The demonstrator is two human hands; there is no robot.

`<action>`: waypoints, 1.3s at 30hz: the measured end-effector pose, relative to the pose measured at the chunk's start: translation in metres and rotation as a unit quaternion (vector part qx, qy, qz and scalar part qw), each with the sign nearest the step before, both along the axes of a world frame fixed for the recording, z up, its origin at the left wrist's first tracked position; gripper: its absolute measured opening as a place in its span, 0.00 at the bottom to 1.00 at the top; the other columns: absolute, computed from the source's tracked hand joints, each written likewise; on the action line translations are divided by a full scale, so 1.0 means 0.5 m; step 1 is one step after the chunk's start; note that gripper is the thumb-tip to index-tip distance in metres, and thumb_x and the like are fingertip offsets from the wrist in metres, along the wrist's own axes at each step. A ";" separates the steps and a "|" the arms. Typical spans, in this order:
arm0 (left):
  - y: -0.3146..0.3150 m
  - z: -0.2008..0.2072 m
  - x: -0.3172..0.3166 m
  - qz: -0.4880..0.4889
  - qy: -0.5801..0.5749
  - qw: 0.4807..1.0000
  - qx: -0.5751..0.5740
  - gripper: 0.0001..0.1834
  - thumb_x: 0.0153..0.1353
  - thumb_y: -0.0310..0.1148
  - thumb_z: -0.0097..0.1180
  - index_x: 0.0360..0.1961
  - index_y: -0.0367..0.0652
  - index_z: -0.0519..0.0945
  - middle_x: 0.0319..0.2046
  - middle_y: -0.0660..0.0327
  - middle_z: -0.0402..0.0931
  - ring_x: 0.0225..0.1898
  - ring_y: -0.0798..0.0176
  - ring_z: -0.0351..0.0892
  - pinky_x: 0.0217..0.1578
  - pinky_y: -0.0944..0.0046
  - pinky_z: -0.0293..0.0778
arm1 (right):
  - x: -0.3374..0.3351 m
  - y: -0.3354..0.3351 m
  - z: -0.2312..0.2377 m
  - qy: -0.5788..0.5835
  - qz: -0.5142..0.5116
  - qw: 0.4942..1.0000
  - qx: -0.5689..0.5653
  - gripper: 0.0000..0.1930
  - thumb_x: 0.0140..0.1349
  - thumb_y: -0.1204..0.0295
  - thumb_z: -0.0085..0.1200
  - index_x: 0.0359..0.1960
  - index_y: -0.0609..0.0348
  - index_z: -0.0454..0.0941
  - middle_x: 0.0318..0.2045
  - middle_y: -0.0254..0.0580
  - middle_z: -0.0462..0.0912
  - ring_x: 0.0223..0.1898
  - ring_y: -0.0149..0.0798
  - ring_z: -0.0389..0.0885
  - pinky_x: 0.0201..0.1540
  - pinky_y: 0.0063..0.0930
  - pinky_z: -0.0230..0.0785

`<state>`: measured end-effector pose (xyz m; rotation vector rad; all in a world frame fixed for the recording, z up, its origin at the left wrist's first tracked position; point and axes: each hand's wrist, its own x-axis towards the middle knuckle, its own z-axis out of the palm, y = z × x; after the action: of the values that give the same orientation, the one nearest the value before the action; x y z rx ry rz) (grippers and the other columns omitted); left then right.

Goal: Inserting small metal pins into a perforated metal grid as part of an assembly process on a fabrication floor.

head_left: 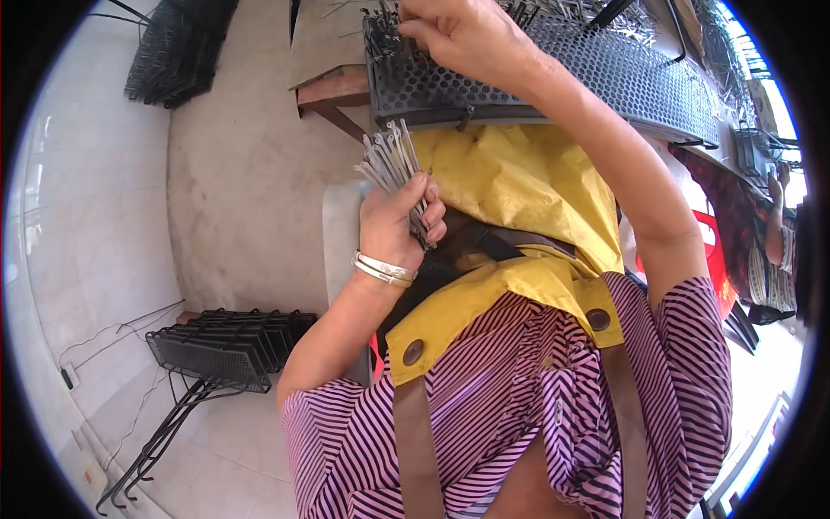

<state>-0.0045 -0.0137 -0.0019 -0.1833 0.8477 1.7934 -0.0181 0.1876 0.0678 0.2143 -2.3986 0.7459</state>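
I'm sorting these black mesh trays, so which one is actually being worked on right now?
The black perforated metal tray at the top, on the yellow apron: the right hand rests on it. The stacks at lower left and upper left lie untouched.

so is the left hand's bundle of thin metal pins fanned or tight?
Fanned: the bundle of thin metal pins spreads apart above the left hand.

A perforated tray lies before the person, stacked baskets at left.
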 end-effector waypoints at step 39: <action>0.001 -0.011 0.002 0.000 0.035 0.999 -0.015 0.05 0.54 0.28 0.50 0.26 0.38 0.69 0.22 0.60 0.68 0.17 0.67 0.64 0.13 0.70 0.57 | -0.051 -0.056 0.013 -0.141 -0.002 0.966 0.216 0.15 0.43 0.58 0.57 0.22 0.58 0.73 0.19 0.44 0.75 0.27 0.48 0.76 0.26 0.38 0.68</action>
<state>-0.0036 -0.0133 -0.0076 -0.1406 0.9259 1.7959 -0.0435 0.1595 0.0745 0.2957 -2.8132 0.2507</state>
